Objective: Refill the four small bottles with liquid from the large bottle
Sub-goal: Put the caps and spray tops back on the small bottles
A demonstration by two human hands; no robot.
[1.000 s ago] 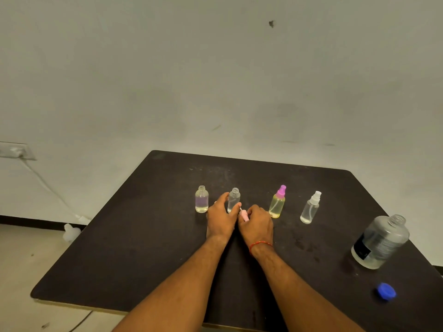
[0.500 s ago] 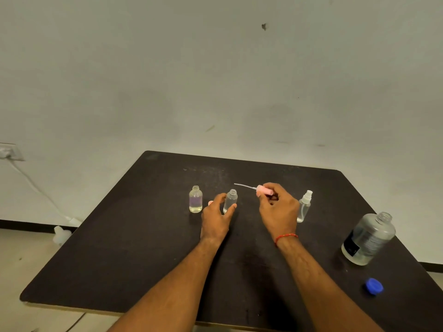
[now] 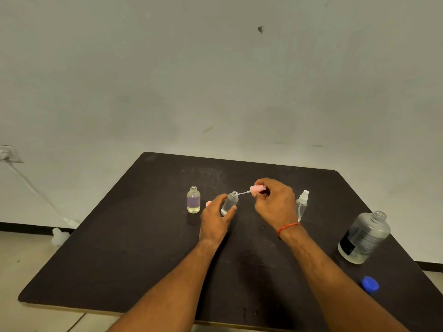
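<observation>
Pink sprayer [image 3: 257,188] tube now at clear bottle [image 3: 229,203] mouth | right hand [image 3: 275,202] pinches sprayer | left hand [image 3: 217,218] grips bottle

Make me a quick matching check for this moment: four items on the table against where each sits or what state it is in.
Items:
1. large bottle
2. blue cap
3. pink spray top
4. yellowish small bottle

States:
A. uncapped, standing left of both hands
B. pinched in the right hand, its tube at the mouth of the bottle the left hand holds
C. open, at the table's right edge
D. lying loose near the front right corner

Pairs: 1-C, 2-D, 3-B, 4-A
</observation>
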